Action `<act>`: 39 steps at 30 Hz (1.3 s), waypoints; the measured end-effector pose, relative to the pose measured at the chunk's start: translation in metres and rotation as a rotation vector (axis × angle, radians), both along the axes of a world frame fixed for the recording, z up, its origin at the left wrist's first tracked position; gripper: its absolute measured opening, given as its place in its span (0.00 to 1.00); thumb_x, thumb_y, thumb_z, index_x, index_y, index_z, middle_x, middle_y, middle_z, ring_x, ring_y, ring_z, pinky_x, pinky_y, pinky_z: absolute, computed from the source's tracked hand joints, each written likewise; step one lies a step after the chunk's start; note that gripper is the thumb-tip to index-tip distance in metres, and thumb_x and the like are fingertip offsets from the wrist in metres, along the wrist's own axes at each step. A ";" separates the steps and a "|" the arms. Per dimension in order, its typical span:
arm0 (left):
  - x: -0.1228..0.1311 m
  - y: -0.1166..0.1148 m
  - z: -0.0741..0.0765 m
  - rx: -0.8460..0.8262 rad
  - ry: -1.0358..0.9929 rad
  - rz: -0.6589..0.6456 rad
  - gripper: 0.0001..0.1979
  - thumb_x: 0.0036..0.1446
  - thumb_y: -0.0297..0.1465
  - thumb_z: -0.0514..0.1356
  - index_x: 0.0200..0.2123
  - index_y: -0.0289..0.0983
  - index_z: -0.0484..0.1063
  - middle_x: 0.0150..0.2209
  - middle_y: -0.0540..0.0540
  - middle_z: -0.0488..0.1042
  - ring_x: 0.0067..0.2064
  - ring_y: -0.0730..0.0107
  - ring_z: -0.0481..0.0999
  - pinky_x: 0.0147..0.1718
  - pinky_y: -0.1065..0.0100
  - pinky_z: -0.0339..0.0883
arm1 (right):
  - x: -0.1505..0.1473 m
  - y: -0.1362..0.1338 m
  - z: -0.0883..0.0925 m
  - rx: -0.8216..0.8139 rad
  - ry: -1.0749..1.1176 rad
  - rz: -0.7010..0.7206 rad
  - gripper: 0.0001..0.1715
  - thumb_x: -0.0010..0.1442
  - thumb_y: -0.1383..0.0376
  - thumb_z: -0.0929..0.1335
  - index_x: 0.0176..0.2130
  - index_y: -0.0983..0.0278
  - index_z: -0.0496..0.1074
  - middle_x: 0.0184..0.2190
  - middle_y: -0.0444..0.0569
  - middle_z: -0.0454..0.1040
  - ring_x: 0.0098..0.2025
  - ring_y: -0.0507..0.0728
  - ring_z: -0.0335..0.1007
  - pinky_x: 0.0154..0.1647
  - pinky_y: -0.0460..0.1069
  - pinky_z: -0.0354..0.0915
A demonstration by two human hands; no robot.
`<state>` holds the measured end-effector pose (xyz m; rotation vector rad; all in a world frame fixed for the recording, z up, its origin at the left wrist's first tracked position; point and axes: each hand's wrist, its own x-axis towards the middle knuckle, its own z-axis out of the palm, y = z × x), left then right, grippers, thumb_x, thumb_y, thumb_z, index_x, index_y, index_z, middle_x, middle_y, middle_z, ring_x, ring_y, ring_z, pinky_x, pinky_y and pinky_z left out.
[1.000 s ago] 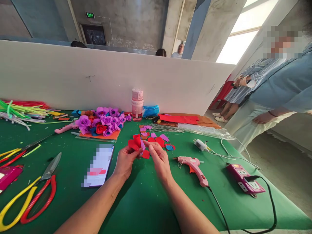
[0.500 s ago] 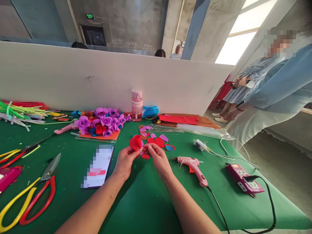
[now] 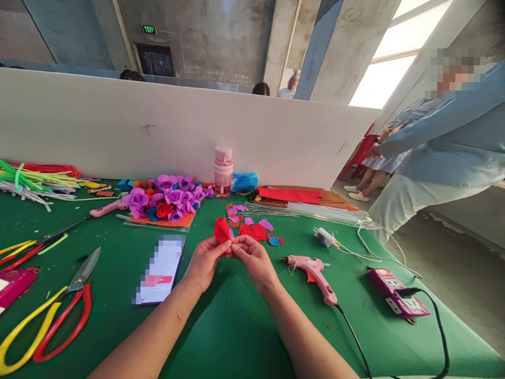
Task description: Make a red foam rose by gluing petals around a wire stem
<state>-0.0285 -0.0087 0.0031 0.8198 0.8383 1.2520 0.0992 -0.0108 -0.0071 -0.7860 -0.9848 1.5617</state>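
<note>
Bottle (image 3: 223,173): one, pink, upright in front of the white partition (image 3: 118,126); all places below are taken from it, sides as the worker faces it.
Red flower (image 3: 221,230): one, petals curled together, held up over the green tabletop (image 3: 232,337), straight on the near side of the bottle.
Left hand (image 3: 203,263): thumb and fingers pinching the red flower low on its petals.
Right hand (image 3: 254,260): thumb and fingertips pinched at the base of the same flower, touching the left fingertips.
Cut pieces (image 3: 258,231): red, purple, brown and blue, strewn near side and right of the bottle, just beyond the hands.
Finished blooms (image 3: 173,197): mostly purple, some red and blue, heaped left of the bottle.
Phone (image 3: 160,273): one, screen lit, contents blurred; near side, left of the bottle.
Scissors (image 3: 83,271): one large pair, red and yellow handles, farther left and nearer the worker than the bottle.
Glue gun (image 3: 305,261): pink, corded, lying on its side, right and near side of the bottle.
Onlooker (image 3: 445,152): person in blue sleeves, well right of the bottle.
</note>
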 end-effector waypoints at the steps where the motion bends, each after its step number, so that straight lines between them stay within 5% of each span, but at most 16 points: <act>1: 0.000 0.000 0.001 0.005 0.003 -0.014 0.10 0.42 0.32 0.70 0.30 0.35 0.79 0.29 0.48 0.77 0.31 0.73 0.70 0.35 0.71 0.64 | 0.000 0.000 0.000 -0.026 0.023 -0.016 0.15 0.46 0.58 0.76 0.31 0.63 0.73 0.24 0.43 0.77 0.27 0.52 0.73 0.40 0.50 0.68; 10: -0.005 0.003 0.002 0.008 -0.042 -0.034 0.11 0.44 0.30 0.67 0.34 0.35 0.78 0.32 0.45 0.78 0.34 0.70 0.74 0.37 0.69 0.66 | 0.003 0.001 0.000 -0.165 0.201 -0.041 0.19 0.41 0.59 0.78 0.30 0.64 0.73 0.26 0.45 0.78 0.27 0.50 0.74 0.35 0.46 0.69; 21: -0.014 0.012 0.002 -0.062 -0.097 0.128 0.08 0.41 0.32 0.68 0.24 0.36 0.73 0.27 0.49 0.77 0.29 0.72 0.72 0.29 0.70 0.63 | 0.000 -0.002 0.002 -0.056 -0.010 -0.021 0.15 0.46 0.57 0.75 0.29 0.63 0.71 0.26 0.43 0.74 0.23 0.47 0.63 0.29 0.44 0.63; 39: -0.013 0.009 0.000 -0.064 -0.084 0.108 0.07 0.41 0.30 0.68 0.23 0.36 0.72 0.24 0.52 0.76 0.27 0.74 0.71 0.28 0.72 0.63 | 0.000 -0.001 0.002 -0.081 -0.016 -0.019 0.20 0.45 0.53 0.76 0.32 0.64 0.74 0.22 0.41 0.69 0.23 0.47 0.61 0.26 0.44 0.62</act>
